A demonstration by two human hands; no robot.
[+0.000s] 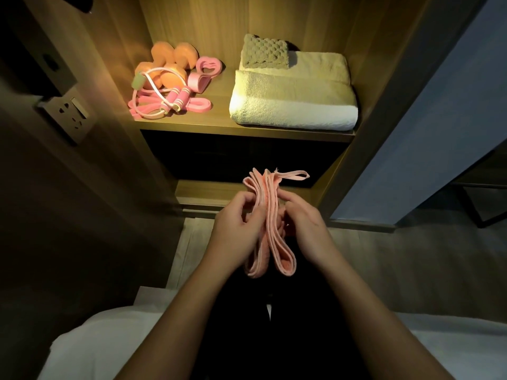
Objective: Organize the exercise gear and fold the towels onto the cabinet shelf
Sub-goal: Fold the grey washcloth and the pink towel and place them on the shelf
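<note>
Both forearms reach forward from the bottom of the view, meeting in mid-air below the lit cabinet shelf (247,133). The left hand (236,229) and right hand (304,226) face each other, fingers curled, each gripping a side of a pink towel (274,187) folded into long hanging loops. On the shelf, orange dumbbells (175,54) and a pink jump rope (153,105) sit left; folded white towels (293,102) lie right.

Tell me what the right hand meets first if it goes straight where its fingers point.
The folded pink towel that the right hand pinches; right behind it, the left hand, though depth is unclear.
</note>
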